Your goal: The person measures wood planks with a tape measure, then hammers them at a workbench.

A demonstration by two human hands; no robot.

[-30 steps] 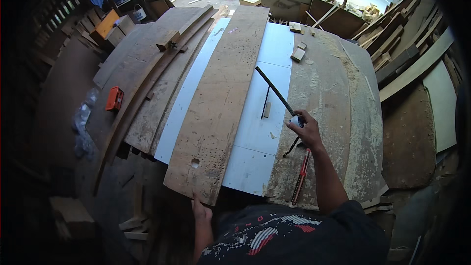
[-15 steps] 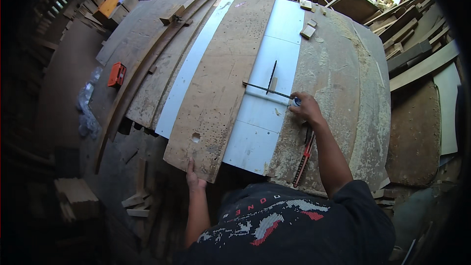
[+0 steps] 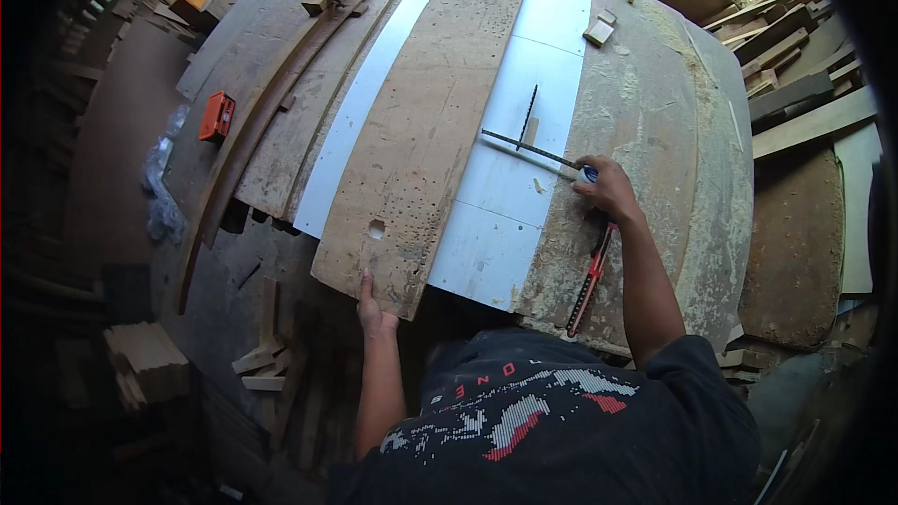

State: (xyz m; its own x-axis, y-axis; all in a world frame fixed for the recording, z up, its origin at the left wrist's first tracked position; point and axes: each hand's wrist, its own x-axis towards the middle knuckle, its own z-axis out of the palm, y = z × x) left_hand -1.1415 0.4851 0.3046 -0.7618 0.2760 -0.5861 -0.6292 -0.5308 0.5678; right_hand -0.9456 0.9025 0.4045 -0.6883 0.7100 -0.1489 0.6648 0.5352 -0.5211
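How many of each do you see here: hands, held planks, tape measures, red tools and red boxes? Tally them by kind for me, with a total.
Hands: 2 (left hand, right hand)
Held plank: 1
Tape measure: 1
Red tool: 1
Red box: 1
Total: 6

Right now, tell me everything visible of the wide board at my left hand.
The wide board is long, brown, apparently wood, peppered with dark specks, one hole near its close end. It lies over pale sheeting, far end out of frame. Your left hand touches the near end; the tape tip sits by its right edge, contact unclear.
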